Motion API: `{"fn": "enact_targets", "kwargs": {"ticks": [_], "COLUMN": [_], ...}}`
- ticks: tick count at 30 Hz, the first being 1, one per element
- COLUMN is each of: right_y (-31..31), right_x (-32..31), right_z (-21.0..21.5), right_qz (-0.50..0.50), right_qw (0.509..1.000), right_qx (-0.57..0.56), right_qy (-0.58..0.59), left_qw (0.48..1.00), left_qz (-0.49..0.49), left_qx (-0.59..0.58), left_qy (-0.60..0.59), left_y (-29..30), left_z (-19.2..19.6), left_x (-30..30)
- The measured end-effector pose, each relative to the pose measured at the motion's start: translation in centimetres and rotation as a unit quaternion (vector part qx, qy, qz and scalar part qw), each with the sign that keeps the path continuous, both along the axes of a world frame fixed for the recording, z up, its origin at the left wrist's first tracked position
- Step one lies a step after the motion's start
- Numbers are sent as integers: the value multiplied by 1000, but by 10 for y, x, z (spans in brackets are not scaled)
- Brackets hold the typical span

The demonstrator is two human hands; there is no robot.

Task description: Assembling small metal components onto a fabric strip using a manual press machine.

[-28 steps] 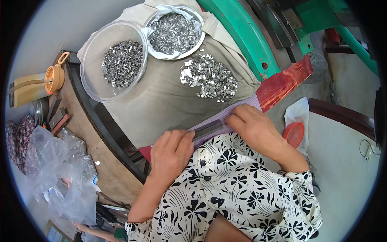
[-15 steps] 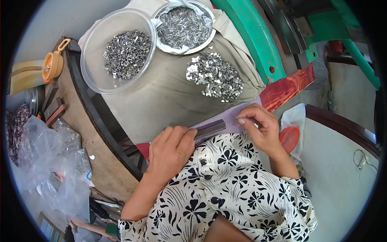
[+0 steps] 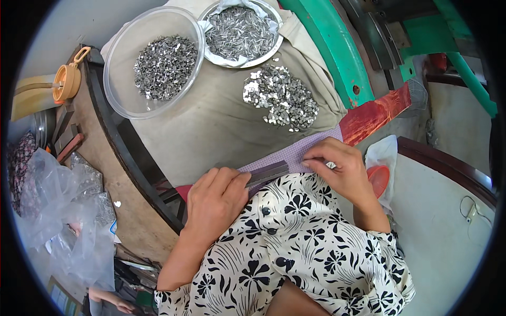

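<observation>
The flat grey metal strip lies under the left hand fingers; the right hand fingers pinch a small shiny metal piece beside it.

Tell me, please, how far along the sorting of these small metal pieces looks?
Done: the clear bowl and metal bowl already hold pieces. In hand: the left hand steadies a grey bar; the right hand pinches a piece. Left: a loose pile on the cloth.

The person wears a cream garment printed with black flowers and dark buttons, forearms left bare.
</observation>
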State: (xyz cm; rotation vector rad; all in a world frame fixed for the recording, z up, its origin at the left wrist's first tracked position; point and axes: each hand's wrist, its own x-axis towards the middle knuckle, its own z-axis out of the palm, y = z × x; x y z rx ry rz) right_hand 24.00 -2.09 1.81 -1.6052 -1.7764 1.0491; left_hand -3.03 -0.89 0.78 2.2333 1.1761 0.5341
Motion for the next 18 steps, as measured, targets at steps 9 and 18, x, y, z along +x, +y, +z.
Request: {"fn": "enact_targets", "kwargs": {"ticks": [9,18], "right_y": [2,-6], "right_x": [-8,-17], "right_z": [5,5], "right_qz": [74,4], "right_qw": [983,994], "right_qx": [50,81], "right_qy": [-162,-77], "left_qw": [1000,1000], "left_qz": [2,6], "left_qx": [2,10], "left_qy": [-9,-19], "left_y": [-1,2], "left_z": [-2,-3], "left_x": [-1,6]}}
